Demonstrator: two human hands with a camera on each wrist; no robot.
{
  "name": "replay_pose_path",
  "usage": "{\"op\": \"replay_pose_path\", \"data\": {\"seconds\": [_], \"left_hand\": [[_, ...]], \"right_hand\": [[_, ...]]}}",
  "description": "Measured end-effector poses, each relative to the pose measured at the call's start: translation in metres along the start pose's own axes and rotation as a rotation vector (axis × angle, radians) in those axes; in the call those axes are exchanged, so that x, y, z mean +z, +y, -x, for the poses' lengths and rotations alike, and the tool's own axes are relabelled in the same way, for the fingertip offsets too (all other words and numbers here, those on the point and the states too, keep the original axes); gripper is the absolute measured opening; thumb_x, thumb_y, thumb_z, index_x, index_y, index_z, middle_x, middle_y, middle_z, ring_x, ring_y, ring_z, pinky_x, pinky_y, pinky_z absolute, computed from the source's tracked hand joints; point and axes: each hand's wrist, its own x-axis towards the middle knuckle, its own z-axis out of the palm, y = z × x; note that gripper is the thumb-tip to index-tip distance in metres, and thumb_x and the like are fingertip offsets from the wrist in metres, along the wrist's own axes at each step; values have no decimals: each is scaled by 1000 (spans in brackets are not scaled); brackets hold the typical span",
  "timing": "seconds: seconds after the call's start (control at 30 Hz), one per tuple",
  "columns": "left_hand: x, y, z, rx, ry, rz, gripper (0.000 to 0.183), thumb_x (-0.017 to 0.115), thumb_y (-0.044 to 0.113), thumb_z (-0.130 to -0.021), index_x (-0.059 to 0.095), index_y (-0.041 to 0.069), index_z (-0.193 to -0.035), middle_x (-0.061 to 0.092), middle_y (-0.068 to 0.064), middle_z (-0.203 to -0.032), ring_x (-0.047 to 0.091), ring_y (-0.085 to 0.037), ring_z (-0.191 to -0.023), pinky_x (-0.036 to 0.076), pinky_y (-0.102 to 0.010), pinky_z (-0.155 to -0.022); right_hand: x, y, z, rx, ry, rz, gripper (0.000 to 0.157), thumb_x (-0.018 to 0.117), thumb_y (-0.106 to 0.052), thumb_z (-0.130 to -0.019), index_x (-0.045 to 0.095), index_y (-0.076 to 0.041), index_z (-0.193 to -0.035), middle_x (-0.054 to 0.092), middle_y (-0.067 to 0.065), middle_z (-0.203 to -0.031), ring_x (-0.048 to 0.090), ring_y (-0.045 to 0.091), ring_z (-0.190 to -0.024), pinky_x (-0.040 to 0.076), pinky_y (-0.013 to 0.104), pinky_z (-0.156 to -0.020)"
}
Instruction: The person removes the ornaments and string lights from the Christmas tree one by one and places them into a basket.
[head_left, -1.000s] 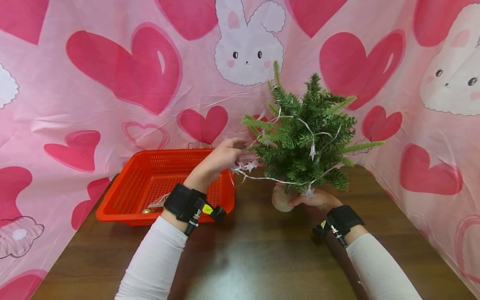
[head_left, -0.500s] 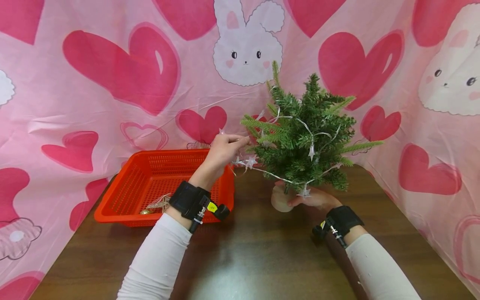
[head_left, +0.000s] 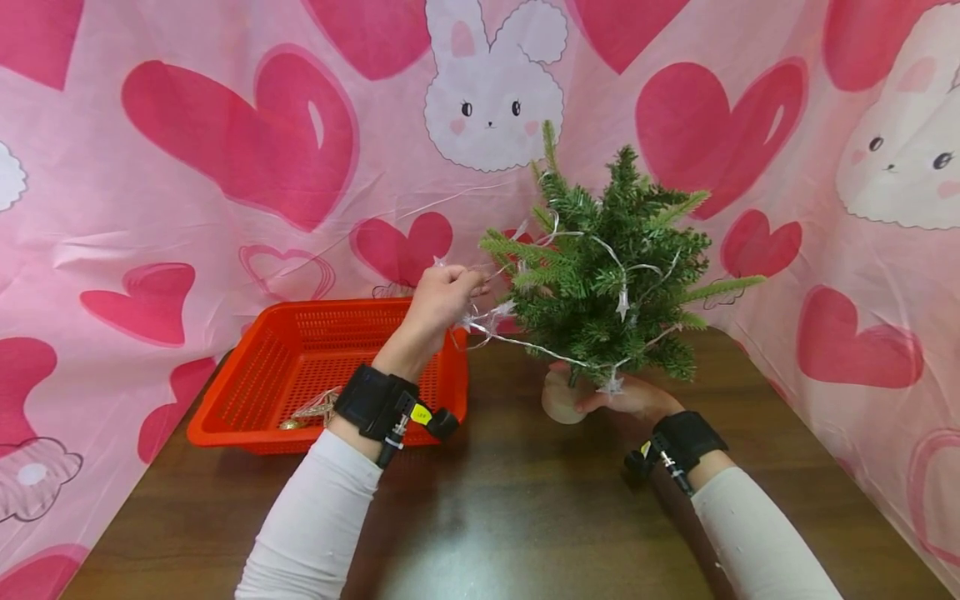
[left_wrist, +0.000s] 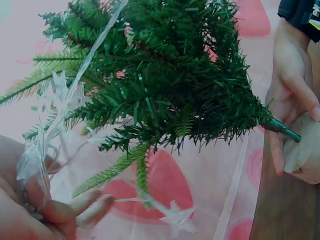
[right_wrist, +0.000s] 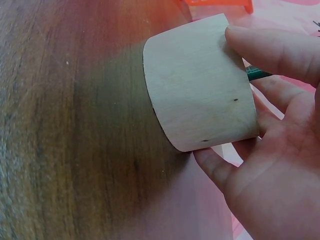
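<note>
A small artificial Christmas tree [head_left: 607,283] stands right of centre in the head view, leaning a little. Clear string lights [head_left: 622,303] with star-shaped bulbs wind around its branches. My left hand [head_left: 444,298] is at the tree's left side and pinches the loose part of the string lights, with bunched clear stars at the fingers [left_wrist: 60,212] in the left wrist view. One star [left_wrist: 177,218] dangles beyond them. My right hand [head_left: 637,398] grips the tree's round wooden base [right_wrist: 200,90], thumb on one side and fingers on the other. Foliage hides the back of the light string.
An orange plastic basket [head_left: 225,421] stands on the left of the brown wooden table [head_left: 480,500], behind my left forearm. Inside it lie a gold ball [head_left: 291,424] and some stringy ornaments. A pink heart-and-rabbit cloth [head_left: 300,150] hangs close behind the tree and at the sides.
My left hand rose with the string lights and its fingers closed into a pinch, then drew slightly left, away from the branches. The right hand and tree base have stayed in place.
</note>
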Motion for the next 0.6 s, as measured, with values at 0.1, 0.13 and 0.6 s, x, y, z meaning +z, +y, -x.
{"op": "replay_pose_path", "data": {"seconds": [0.1,0.13,0.6], "left_hand": [[1,0,-2,-5,-77,-74,50,63,26,-95,40,13,-53,61,4,-70,65,-17,-85,35,-26,-54],[1,-1,-2,-5,-104,-90,52,64,24,-95,37,13,-52,55,3,-67,62,-17,-80,33,-25,-51],[15,-1,-3,16,-210,-680,45,84,24,-77,44,11,-62,37,2,-57,43,-14,-53,36,-27,-51]], "right_hand": [[1,-3,3,74,33,35,63,70,-2,-87,44,4,-144,49,12,-147,47,0,-129,37,19,-106],[1,-3,4,94,43,46,62,71,-3,-87,44,4,-143,50,9,-145,48,-1,-126,39,18,-104],[-1,-1,4,43,-14,14,65,67,1,-89,42,-8,-148,45,-9,-148,40,-5,-131,34,11,-104]]}}
